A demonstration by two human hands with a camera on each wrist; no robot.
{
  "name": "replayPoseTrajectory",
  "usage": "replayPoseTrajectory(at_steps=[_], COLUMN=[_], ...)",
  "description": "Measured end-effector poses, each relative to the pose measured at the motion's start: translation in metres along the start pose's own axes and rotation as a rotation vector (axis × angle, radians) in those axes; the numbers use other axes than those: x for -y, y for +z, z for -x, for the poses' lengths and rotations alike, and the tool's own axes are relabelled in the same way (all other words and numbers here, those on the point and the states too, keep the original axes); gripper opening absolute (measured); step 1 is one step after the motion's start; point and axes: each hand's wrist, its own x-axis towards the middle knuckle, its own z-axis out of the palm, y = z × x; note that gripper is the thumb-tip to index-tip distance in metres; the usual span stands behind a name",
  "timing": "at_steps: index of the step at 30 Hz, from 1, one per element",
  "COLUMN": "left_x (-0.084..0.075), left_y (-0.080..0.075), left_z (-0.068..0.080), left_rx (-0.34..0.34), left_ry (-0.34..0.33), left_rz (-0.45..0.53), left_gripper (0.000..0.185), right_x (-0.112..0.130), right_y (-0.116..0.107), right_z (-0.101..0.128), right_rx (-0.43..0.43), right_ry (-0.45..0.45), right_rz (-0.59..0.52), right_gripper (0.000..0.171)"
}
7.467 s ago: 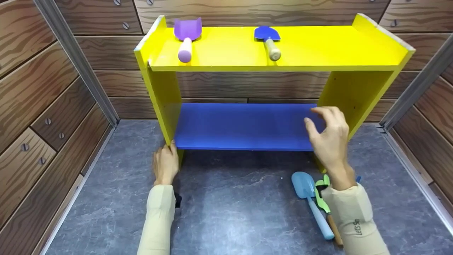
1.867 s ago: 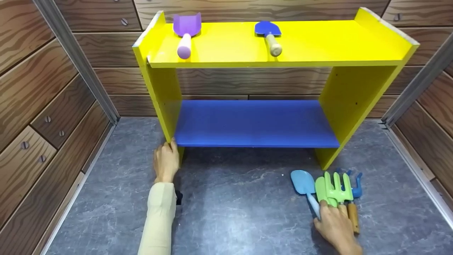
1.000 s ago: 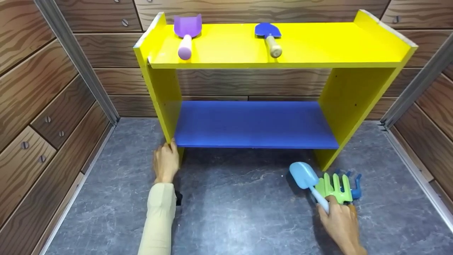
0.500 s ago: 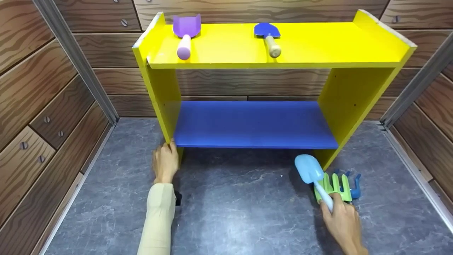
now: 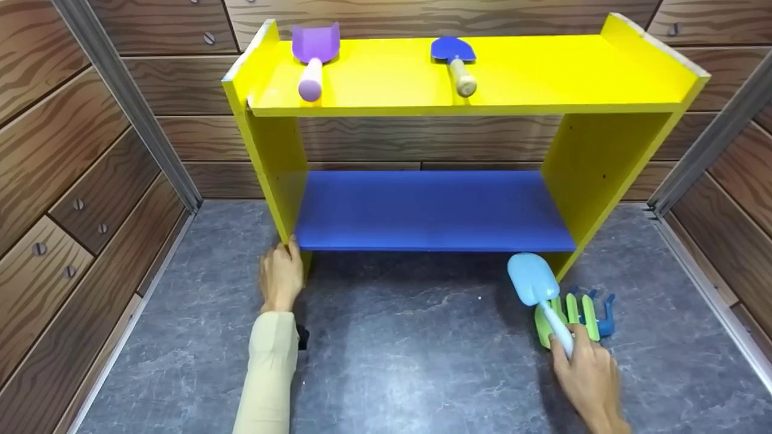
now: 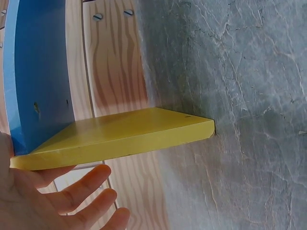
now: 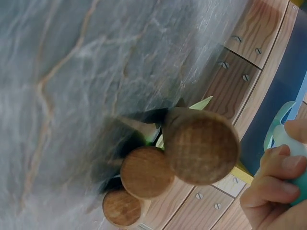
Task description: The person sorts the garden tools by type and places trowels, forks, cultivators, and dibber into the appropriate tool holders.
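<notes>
The right hand (image 5: 588,380) pinches the handle of a light-blue trowel (image 5: 534,283), its fingers curled round the pale grip; the blade is lifted off the floor (image 5: 392,361) and tilts up toward the front edge of the blue shelf (image 5: 431,211), just short of the rack's right leg (image 5: 597,175). Beneath and just behind the trowel lie the remaining tools in a close heap: a green rake (image 5: 576,313) and a blue rake (image 5: 606,313), touching each other. The right wrist view shows three round wooden handle ends (image 7: 201,146) bunched together on the floor. The left hand (image 5: 280,277) rests with straight fingers against the foot of the rack's left leg (image 5: 274,175), palm laid along its yellow edge. On the yellow top shelf (image 5: 543,72) lie two tools, well apart: a purple scoop (image 5: 313,54) at the left and a dark-blue spade (image 5: 455,60) near the middle. Wood-grain walls (image 5: 60,150) close in on three sides.
</notes>
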Motion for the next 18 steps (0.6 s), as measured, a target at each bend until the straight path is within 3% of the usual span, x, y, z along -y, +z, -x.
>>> replayPoseTrajectory(at_steps=[18], left_x=[-0.0006], left_y=[0.0009], left_z=[-0.0004], left_rx=[-0.007], left_ry=[0.009], left_rz=[0.002], left_gripper=[0.050], right_x=[-0.0014], right_y=[-0.0014], right_z=[0.0019], right_rx=[-0.075], right_ry=[-0.055], right_rz=[-0.030], right_gripper=[0.025])
